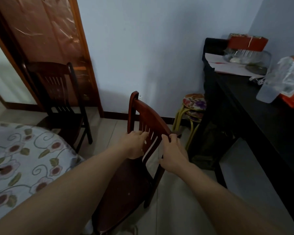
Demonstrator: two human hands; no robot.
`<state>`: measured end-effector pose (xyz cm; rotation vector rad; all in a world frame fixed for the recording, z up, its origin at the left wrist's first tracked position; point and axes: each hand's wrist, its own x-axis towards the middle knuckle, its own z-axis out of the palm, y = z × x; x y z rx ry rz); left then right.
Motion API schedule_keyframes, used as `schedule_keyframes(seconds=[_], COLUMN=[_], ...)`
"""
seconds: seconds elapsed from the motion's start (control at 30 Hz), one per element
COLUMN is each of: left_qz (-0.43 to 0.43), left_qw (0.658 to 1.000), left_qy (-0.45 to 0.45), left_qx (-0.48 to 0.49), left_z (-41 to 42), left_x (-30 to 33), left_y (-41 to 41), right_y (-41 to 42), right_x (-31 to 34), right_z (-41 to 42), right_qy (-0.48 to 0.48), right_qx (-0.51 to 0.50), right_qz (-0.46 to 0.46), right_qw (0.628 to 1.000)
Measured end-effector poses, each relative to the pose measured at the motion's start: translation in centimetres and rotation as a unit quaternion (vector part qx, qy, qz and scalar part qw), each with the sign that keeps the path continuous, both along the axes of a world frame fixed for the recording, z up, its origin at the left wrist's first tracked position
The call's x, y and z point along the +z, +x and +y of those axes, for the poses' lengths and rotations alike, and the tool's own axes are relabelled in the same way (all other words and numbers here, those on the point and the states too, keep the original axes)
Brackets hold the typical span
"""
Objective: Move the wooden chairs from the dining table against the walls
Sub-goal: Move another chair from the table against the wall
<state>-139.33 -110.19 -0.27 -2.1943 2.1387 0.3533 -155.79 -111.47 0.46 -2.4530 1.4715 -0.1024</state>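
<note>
A reddish wooden chair (143, 114) stands in front of me, tilted, its slatted back toward the pale wall. My left hand (134, 145) grips the left side of the backrest. My right hand (172, 153) is closed around the backrest's right post. The dark seat lies below my forearms. A second, darker wooden chair (58, 99) stands at the left by the wooden door, next to the dining table (15, 158) with its flowered cloth.
A black side table (255, 122) fills the right, loaded with a red box (248, 42), plastic bags and containers. Stacked flowered stools (193, 106) with yellow legs stand in the corner between it and the wall. Pale floor tiles show between the chair and the side table.
</note>
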Motion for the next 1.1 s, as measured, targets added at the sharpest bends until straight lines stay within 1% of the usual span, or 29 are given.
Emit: schedule_keyframes(seconds=[0.17, 0.37, 0.47, 0.53, 0.6, 0.77, 0.87, 1.0, 1.1], left_qz=[-0.004, -0.025, -0.042, -0.05, -0.063, -0.083, -0.083, -0.063, -0.057], left_qw=[0.999, 0.994, 0.987, 0.982, 0.978, 0.967, 0.961, 0.951, 0.946], left_qy=[-0.004, -0.035, -0.072, -0.077, -0.082, -0.098, -0.109, -0.092, -0.08], left_qx=[-0.04, -0.103, -0.14, -0.163, -0.183, -0.22, -0.241, -0.289, -0.31], left_z=[-6.9, -14.4, -17.5, -19.4, -21.2, -24.2, -25.4, -26.4, -26.6], left_x=[-0.7, -3.4, -4.8, -5.5, -6.1, -6.9, -7.1, -6.8, -6.2], left_y=[3.7, 7.3, 8.2, 8.6, 8.8, 9.2, 9.4, 9.9, 10.7], right_y=[3.3, 8.1, 9.2, 9.8, 10.2, 10.9, 11.2, 11.0, 11.1], right_x=[-1.0, -2.8, -4.1, -4.9, -5.7, -7.1, -7.8, -8.5, -8.2], right_z=[-6.0, -11.9, -13.9, -15.1, -16.2, -18.7, -19.5, -20.0, -20.5], right_qy=[-0.012, 0.032, 0.044, 0.063, 0.062, 0.065, 0.045, 0.015, 0.021], right_qx=[-0.047, -0.097, -0.116, -0.13, -0.143, -0.165, -0.163, -0.156, -0.137], right_qz=[0.008, 0.018, 0.033, 0.042, 0.034, 0.014, 0.002, -0.019, -0.021], right_qw=[0.999, 0.995, 0.992, 0.989, 0.987, 0.984, 0.986, 0.987, 0.99])
